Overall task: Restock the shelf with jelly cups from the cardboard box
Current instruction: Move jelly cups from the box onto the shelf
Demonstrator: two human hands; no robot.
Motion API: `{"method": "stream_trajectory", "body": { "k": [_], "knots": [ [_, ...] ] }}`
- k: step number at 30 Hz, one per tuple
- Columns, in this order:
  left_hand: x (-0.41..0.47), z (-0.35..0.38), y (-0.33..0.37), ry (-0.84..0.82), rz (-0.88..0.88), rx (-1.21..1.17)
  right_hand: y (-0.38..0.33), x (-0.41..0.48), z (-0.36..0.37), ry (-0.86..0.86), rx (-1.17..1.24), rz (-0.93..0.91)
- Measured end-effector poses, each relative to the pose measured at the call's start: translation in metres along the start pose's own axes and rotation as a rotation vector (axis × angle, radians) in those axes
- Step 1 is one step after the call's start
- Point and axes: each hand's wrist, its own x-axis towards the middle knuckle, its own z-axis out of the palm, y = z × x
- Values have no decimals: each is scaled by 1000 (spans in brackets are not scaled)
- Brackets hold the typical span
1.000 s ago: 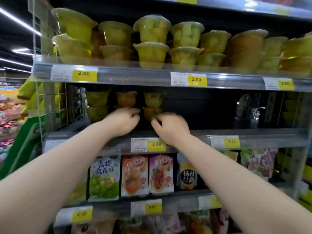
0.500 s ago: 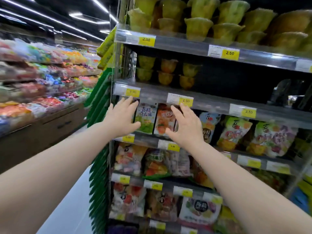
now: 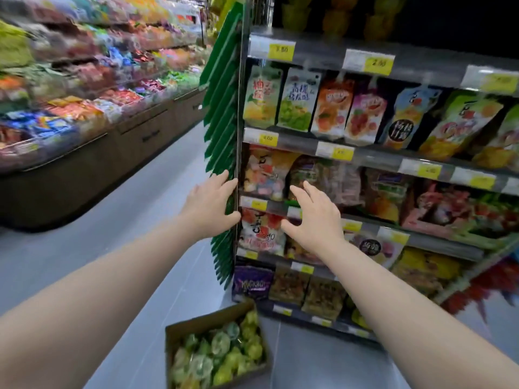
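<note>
An open cardboard box (image 3: 171,336) sits on the floor at the foot of the shelf unit, filled with several green and yellow jelly cups (image 3: 217,352). My left hand (image 3: 209,203) and my right hand (image 3: 316,220) are both stretched out in mid air in front of the shelf's lower rows, fingers spread, holding nothing. They hover well above the box. At the top edge, several jelly cups (image 3: 334,19) stand on the dark upper shelf (image 3: 317,50), only their lower parts visible.
Shelves of colourful snack bags (image 3: 331,108) with yellow price tags fill the right side. Green hanging strips (image 3: 222,130) line the shelf's left end. A long candy display counter (image 3: 84,108) runs along the left. Grey floor (image 3: 134,234) lies between them.
Both hands have drawn back from the jelly-cup shelf and dropped lower, now open. My view has swung down and left, bringing the box on the floor into sight.
</note>
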Motion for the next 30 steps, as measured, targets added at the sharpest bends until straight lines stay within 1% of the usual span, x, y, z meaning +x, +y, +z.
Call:
{"method": "stream_trajectory", "body": {
  "k": [4, 8, 13, 15, 20, 22, 25, 30],
  "knots": [
    [-11, 29, -40, -94, -8, -64, -21, -4, 46, -62, 11, 33],
    [-14, 64, -89, -202, 1, -73, -47, -2, 102, -136, 66, 93],
    [-14, 119, -151, -391, 23, -60, -70, -7, 183, -264, 144, 196],
    [-12, 148, -170, -442, 15, -62, -71, -14, 220, -334, 174, 245],
    [-22, 242, -193, -577, -1, -108, -63, -37, 317, -518, 193, 356],
    [-27, 287, -201, -614, 4, -113, -57, -45, 360, -565, 216, 375],
    [-36, 361, -215, -659, -1, -104, -42, -57, 426, -611, 227, 370],
    [-58, 493, -237, -762, -118, -120, -22, -81, 546, -701, 227, 336]
  ]
}}
